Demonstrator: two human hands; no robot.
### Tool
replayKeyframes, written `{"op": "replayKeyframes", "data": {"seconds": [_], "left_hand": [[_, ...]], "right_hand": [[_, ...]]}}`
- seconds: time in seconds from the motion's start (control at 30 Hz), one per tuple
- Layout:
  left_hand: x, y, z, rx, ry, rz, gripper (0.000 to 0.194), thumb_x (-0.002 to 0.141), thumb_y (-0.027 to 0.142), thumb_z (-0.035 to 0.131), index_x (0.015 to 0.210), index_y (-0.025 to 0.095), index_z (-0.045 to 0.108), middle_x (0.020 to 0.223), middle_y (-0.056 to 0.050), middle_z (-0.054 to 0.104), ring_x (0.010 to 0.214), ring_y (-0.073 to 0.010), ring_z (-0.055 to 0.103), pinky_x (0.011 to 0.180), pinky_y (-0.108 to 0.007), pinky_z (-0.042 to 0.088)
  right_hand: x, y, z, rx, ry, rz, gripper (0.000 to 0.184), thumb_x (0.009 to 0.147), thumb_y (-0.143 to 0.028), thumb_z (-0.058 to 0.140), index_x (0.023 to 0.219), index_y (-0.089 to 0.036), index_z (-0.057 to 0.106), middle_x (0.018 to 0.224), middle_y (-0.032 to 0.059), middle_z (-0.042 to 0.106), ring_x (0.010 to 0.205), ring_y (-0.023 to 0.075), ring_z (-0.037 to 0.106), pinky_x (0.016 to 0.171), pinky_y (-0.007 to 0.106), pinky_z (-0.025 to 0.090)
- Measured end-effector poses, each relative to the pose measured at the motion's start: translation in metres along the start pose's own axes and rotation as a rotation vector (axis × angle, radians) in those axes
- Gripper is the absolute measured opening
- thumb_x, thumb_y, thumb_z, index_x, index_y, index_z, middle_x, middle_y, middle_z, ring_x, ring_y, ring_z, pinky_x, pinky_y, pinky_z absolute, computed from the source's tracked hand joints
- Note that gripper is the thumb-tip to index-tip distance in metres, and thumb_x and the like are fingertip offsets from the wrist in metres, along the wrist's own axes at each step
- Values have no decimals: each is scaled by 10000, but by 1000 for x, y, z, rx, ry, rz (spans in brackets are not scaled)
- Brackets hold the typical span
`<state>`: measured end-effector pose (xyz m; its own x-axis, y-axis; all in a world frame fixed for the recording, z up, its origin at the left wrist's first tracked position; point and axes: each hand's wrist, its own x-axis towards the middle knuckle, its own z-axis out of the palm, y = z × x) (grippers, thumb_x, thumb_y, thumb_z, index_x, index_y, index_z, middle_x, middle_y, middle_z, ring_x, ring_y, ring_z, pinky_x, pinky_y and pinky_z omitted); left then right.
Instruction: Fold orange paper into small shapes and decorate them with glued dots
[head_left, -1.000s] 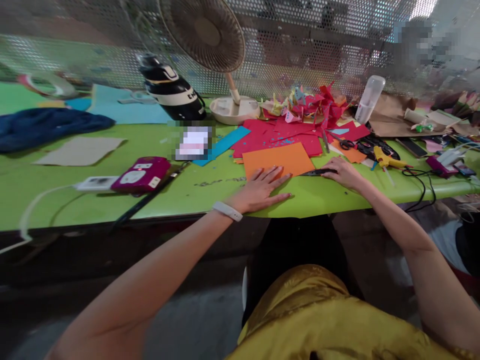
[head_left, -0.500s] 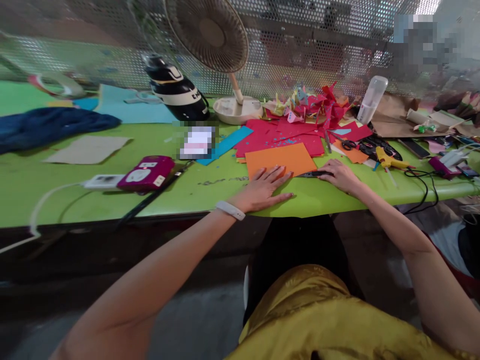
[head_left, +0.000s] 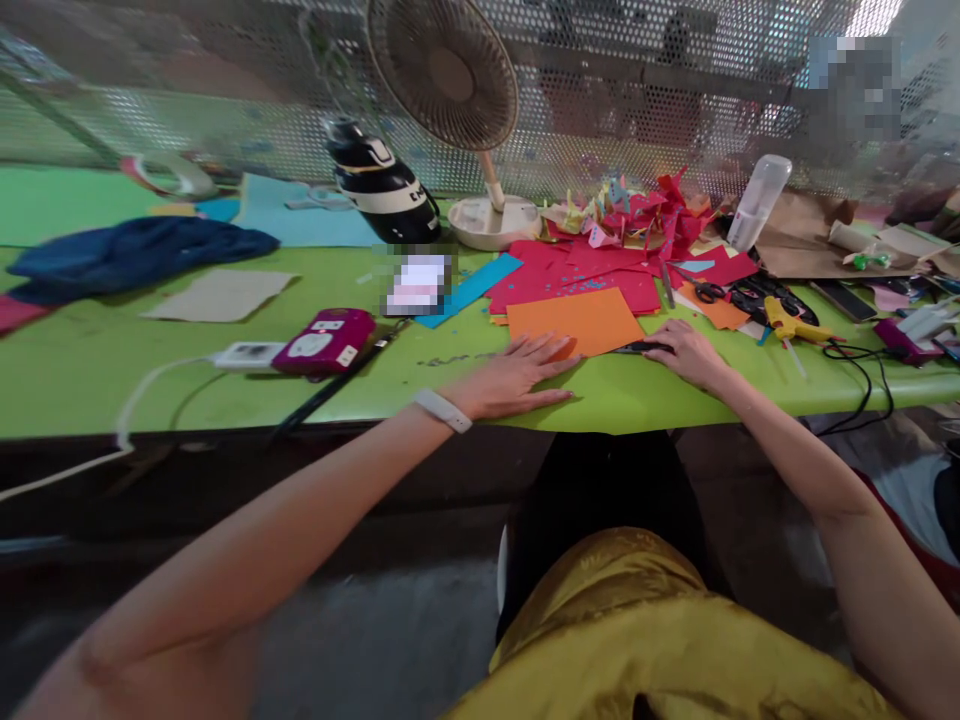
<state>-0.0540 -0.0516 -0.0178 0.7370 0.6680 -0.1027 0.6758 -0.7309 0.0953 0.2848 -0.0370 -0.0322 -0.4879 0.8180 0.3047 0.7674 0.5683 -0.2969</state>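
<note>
My left hand (head_left: 517, 380), with a pale band around its wrist, lies flat with its fingers spread on the lower left of an orange sheet of paper (head_left: 574, 318). My right hand (head_left: 688, 352) is closed around a slim black utility knife (head_left: 641, 347), seen side-on; the fingers cover much of its handle. The tool lies low against the table, along the sheet's front right edge, its tip pointing left. Beneath and behind the orange sheet are stacked red papers (head_left: 536, 280) sprinkled with small blue bits. A blue paper strip (head_left: 480, 288) is left of the stack.
Folded paper pieces (head_left: 645, 215) are heaped behind, beside a fan (head_left: 491, 222) and a black bottle (head_left: 390, 195). Right are scissors (head_left: 709, 291) and a yellow glue gun (head_left: 791, 322) with its cord. Left are a phone (head_left: 416, 285), a magenta power socket (head_left: 326, 342) and dark blue cloth (head_left: 142, 255).
The view has shifted, so the table's things sit further right. My left hand has slid slightly left on the orange sheet. The knife stays in my right hand, along the sheet's front edge.
</note>
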Motion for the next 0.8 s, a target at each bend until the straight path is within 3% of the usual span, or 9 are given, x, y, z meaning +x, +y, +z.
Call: {"op": "replayKeyframes", "data": {"seconds": [0.1,0.17,0.23,0.3,0.37,0.47,0.57,0.7,0.8], "left_hand": [[-30,-28,-15,37,54,83,723,993,680,204,1431,228,558,1631,-72,357,1538,-265,234,1249,-467,113],[-47,-43,-21,42,170,17,771,989,696,165,1206,192,706,1558,-74,481,1503,-255,315,1252,-459,142],[-53,-50,-22,29,263,-97,753,1011,652,112,1297,203,644,1583,-40,448,1500,-221,316,1256,-440,143],[-46,-46,-17,7,270,-121,773,1016,644,101,1435,140,511,1637,-65,349,1528,-233,234,1260,-433,123],[-30,-33,-10,-9,224,-89,777,1022,634,101,1508,114,410,1643,-82,329,1552,-237,158,1262,-428,88],[-5,-8,-1,-23,109,5,766,1008,662,164,1593,177,261,1682,-82,200,1566,-239,103,1260,-441,61],[-3,1,0,-13,44,78,745,1009,653,197,1602,204,242,1675,-79,214,1561,-236,142,1256,-441,92],[-44,-28,-4,71,108,83,687,997,656,285,1443,196,531,1593,-98,412,1510,-265,313,1251,-489,138],[-78,-59,-8,130,295,-103,660,1011,619,281,1114,138,720,1408,-127,627,1409,-268,475,1245,-501,197]], "right_hand": [[-2,0,0,-4,9,-15,267,958,-348,619,1158,-229,751,1046,102,682,1049,266,615,936,432,509],[-3,0,0,-8,24,-23,268,962,-363,612,1154,-241,753,1050,99,684,1048,267,617,932,430,512],[-3,1,0,-12,36,-29,266,963,-377,607,1146,-253,755,1048,95,687,1045,269,619,923,430,516],[-3,2,0,-22,41,-32,270,962,-386,607,1138,-247,757,1036,97,690,1035,273,622,915,433,520],[-3,3,-1,-34,42,-36,276,964,-394,601,1129,-238,758,1020,98,693,1016,273,625,907,436,523],[-5,3,-2,-38,52,-46,293,972,-409,581,1132,-235,755,1015,97,695,1009,271,627,897,436,525],[-7,2,-2,-34,68,-44,308,976,-423,568,1142,-240,752,1016,98,694,1012,273,626,890,431,528],[-8,2,1,-26,78,-38,310,975,-414,566,1143,-233,754,1022,107,693,1004,276,625,883,431,532],[-8,2,2,-26,85,-35,298,971,-407,575,1133,-235,756,1029,105,697,1014,276,625,884,430,534]]}}
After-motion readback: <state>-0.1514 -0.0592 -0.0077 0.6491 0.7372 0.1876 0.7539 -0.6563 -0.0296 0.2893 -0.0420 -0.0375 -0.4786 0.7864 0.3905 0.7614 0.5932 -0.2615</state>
